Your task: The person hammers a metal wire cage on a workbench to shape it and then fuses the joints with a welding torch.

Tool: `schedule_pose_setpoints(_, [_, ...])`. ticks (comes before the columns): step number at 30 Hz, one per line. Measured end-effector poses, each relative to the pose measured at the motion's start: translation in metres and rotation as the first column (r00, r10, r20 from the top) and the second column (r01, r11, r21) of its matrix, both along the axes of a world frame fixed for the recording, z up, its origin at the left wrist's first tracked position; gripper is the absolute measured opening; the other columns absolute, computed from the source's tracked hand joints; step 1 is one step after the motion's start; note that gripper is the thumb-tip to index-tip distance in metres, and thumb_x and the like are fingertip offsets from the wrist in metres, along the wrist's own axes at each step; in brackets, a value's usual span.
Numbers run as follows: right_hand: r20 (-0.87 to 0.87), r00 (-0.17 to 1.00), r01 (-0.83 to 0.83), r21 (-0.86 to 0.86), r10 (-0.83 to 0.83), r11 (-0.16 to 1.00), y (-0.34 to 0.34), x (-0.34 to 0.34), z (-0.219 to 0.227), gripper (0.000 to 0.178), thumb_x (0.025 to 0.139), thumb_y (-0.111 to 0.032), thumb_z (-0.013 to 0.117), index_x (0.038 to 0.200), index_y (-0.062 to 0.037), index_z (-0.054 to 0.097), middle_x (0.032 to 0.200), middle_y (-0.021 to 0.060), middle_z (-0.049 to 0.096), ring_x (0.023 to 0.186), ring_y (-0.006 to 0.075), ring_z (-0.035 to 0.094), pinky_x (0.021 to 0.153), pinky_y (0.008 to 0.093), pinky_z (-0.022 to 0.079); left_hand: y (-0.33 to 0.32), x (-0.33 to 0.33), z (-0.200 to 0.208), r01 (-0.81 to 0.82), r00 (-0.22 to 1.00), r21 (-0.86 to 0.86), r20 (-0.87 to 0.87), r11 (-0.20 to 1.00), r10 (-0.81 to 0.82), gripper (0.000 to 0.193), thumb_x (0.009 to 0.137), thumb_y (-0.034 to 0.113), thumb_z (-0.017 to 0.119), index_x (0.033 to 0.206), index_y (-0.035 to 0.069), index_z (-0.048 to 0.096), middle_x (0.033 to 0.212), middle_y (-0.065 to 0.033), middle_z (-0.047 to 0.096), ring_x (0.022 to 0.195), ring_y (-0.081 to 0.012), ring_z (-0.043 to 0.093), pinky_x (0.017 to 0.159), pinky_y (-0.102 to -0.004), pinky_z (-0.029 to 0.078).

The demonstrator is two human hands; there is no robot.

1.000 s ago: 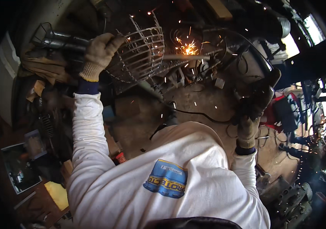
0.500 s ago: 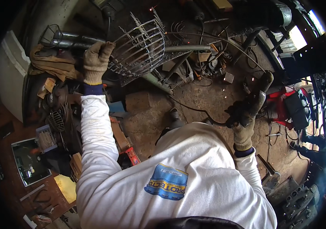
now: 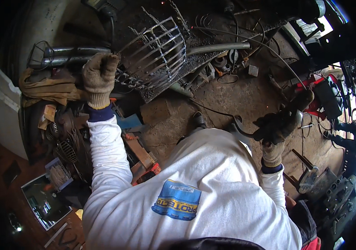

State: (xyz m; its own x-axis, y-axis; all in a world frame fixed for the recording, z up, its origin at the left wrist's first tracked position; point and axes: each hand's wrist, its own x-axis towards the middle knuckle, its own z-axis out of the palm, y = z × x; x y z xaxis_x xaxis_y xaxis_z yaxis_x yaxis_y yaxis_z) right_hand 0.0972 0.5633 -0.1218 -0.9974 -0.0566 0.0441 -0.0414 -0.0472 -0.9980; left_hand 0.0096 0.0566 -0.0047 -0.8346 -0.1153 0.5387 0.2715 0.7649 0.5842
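A curved metal bar basket [image 3: 161, 54] stands on the dark metal work surface at the top middle. My gloved left hand [image 3: 99, 77] is closed at the basket's left end, fingers curled on the end of a thin bar. My right hand [image 3: 273, 146], in a glove with dark, worn fingers, grips a welding electrode holder [image 3: 299, 107]. From the holder's jaws a long welding rod [image 3: 261, 43] runs up and left. Its reddish glowing tip is just right of the basket, seemingly apart from it. A cable trails from the holder across the floor.
A round tube [image 3: 217, 48] juts right from the basket. Left of my left hand lie shiny pipes [image 3: 67, 55] and a brown cloth [image 3: 46, 87]. A red and black machine [image 3: 326, 98] stands right, near loose cables. A mirror-like panel [image 3: 46, 202] lies lower left.
My right hand has moved right and slightly down with the holder, and the rod's tip has shifted away from the basket's edge. My left hand stays at the basket's end as the view shifts.
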Motion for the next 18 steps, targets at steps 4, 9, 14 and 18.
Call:
schedule_pose_setpoints(4, [-0.128,0.992,0.012,0.075,-0.002,0.997,-0.006,-0.001,0.016,0.077,0.083,-0.054,0.071,0.135,-0.0050,0.041,0.110,0.0123,0.060,0.090,0.0211,0.062,0.078,0.0337,0.052,0.014,-0.002,0.002,-0.057,0.997,-0.090,-0.047,0.994,0.053,0.032,0.087,0.034,0.077,0.083,0.003,0.069,0.072,-0.0032,0.066,0.066,-0.0105,0.060,0.064,-0.0274,0.048])
schedule_pose_setpoints(9, [-0.061,0.997,0.037,-0.129,-0.045,0.991,-0.006,-0.011,0.025,0.100,0.080,-0.059,0.073,0.149,-0.0070,0.023,0.108,0.0108,0.055,0.084,0.0203,0.059,0.076,0.0362,0.052,0.005,0.005,0.001,-0.125,0.991,-0.071,-0.055,0.990,0.121,0.029,0.089,0.030,0.075,0.083,0.003,0.068,0.073,-0.0048,0.066,0.065,-0.0124,0.060,0.062,-0.0291,0.047])
schedule_pose_setpoints(14, [-0.185,0.981,-0.060,-0.046,0.051,0.997,0.001,-0.025,0.023,0.085,0.088,-0.048,0.067,0.152,-0.0182,0.019,0.107,0.0080,0.052,0.080,0.0213,0.060,0.069,0.0392,0.056,0.039,0.005,0.027,-0.141,0.989,-0.341,-0.081,0.930,0.121,0.025,0.087,0.027,0.076,0.087,0.004,0.069,0.078,-0.0077,0.067,0.066,-0.0172,0.063,0.061,-0.0297,0.049])
schedule_pose_setpoints(18, [-0.248,0.969,0.013,0.094,0.011,0.996,0.008,-0.030,0.007,0.060,0.096,-0.033,0.059,0.146,-0.0182,0.028,0.107,0.0071,0.052,0.078,0.0217,0.062,0.066,0.0400,0.059,0.086,-0.021,0.040,-0.029,0.999,-0.186,-0.035,0.982,0.023,0.024,0.086,0.026,0.076,0.091,0.003,0.070,0.080,-0.0086,0.070,0.067,-0.0184,0.066,0.061,-0.0304,0.051])
